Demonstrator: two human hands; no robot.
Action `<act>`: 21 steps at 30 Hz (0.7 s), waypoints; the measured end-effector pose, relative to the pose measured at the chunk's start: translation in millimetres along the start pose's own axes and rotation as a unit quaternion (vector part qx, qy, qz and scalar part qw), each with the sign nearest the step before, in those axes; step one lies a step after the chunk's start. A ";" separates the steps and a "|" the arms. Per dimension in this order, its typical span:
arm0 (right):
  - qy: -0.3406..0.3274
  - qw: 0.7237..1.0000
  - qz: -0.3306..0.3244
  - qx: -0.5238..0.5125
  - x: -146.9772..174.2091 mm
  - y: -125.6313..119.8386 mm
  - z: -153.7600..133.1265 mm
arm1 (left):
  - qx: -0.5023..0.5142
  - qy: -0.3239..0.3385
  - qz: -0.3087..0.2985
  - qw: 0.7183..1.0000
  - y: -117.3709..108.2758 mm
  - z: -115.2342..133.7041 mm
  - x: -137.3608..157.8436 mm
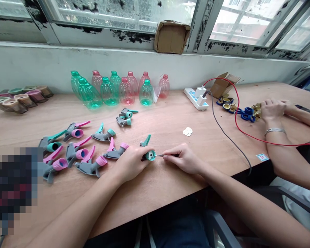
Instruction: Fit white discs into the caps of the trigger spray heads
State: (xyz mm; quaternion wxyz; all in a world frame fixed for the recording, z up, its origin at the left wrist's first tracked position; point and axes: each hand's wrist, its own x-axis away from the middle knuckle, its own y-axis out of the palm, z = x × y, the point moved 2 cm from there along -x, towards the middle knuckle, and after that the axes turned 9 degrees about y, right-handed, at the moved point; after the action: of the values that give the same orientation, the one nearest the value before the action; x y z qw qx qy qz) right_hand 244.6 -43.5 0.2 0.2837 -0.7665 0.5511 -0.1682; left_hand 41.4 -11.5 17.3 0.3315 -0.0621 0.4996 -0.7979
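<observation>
My left hand (134, 162) is closed round a spray bottle trigger head (150, 155) with a teal lever and collar, its open collar turned to the right. Between the fingers of my right hand (182, 157) is a thin metal tool (158, 155) like tweezers, its tip at the collar's opening. Just left of my left hand lies a grey and pink trigger head (115, 152). More pink and teal trigger heads (91, 165) are spread on the left side of the table. Several small pale discs (187, 131) lie together beyond my right hand.
Green and pink clear bottles (110, 93) stand along the wall. A white power strip (196, 99) has a red cable (239, 117) and a grey cable running right. At the right, another person's hands (272, 110) are by blue and gold round parts (245, 113). Small containers (20, 98) sit at left.
</observation>
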 end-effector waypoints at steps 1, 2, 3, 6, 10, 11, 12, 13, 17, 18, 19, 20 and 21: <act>-0.007 1.000 0.005 0.022 0.8 -0.9 -1.8 | -0.002 -0.001 0.002 1.000 0.0 -0.1 0.0; -0.012 0.998 0.014 0.052 1.9 -2.3 -4.0 | -0.003 -0.002 0.003 1.000 0.0 -0.1 0.0; -0.015 0.995 0.031 0.089 3.2 -3.9 -6.5 | -0.004 -0.002 0.004 1.000 0.0 0.0 0.0; -0.016 0.972 0.101 0.212 8.1 -7.5 -14.4 | -0.007 -0.005 0.010 1.000 0.2 0.5 -0.4; -0.042 0.929 0.133 0.344 15.9 -1.4 -25.9 | -0.013 -0.005 0.014 1.000 0.4 1.0 -1.1; -0.042 0.919 0.133 0.369 17.8 1.0 -28.9 | -0.014 -0.005 0.013 1.000 0.7 0.9 -1.2; -0.036 0.911 0.133 0.389 19.3 3.0 -31.8 | -0.017 -0.004 0.012 1.000 1.0 0.7 -1.2; -0.026 0.905 0.130 0.405 20.5 4.6 -34.6 | -0.019 -0.002 0.011 1.000 1.3 0.3 -1.2; 0.018 0.909 0.113 0.402 19.7 3.7 -39.6 | -0.027 0.002 0.014 1.000 2.0 -0.5 -0.7; 0.023 0.916 0.111 0.386 18.8 1.9 -39.0 | -0.029 0.001 0.016 0.999 1.8 -0.4 -0.6; 0.025 0.923 0.114 0.366 18.1 -0.1 -37.8 | -0.032 -0.002 0.018 0.999 1.5 -0.1 -0.7; 0.026 0.931 0.120 0.343 17.9 -2.1 -36.2 | -0.036 -0.006 0.020 0.999 1.0 0.4 -0.9; 0.025 0.939 0.130 0.318 18.4 -3.8 -34.5 | -0.040 -0.010 0.021 0.999 0.5 1.1 -1.2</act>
State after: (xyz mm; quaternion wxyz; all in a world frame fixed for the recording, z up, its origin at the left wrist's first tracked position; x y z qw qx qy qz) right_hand 233.9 -68.5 28.6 0.5183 -0.5534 0.5704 -0.3159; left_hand 43.1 -11.8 17.7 0.3502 -0.0725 0.5293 -0.7694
